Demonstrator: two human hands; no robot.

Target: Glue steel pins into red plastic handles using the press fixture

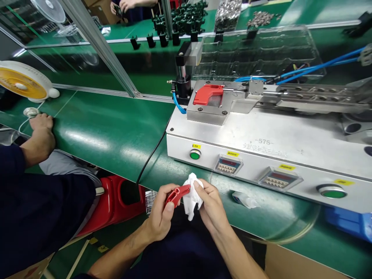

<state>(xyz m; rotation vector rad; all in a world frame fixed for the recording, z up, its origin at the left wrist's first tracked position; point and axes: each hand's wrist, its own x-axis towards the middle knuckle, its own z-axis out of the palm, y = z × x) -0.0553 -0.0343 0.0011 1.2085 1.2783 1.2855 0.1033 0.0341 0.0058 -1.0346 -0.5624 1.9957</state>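
Close to the bench's front edge, my left hand [162, 212] is closed around a red plastic handle-shaped part [178, 195]. My right hand [211, 203] pinches a white cloth [192, 198], which touches the upper end of that red part. Above my hands stands a metal machine [215, 133] with green buttons and small counters. A second red part [207, 95] of similar shape sits in the metal fixture [207, 112] on top of it. A metal rod meets this part's right end.
A co-worker's hand [42, 122] rests on the green bench [110, 120] at the left, beside a fan [24, 82]. A red stool [116, 205] stands below. Right of my hands lies a small tube [244, 199]. Clear trays [261, 50] and black parts [186, 19] are behind.
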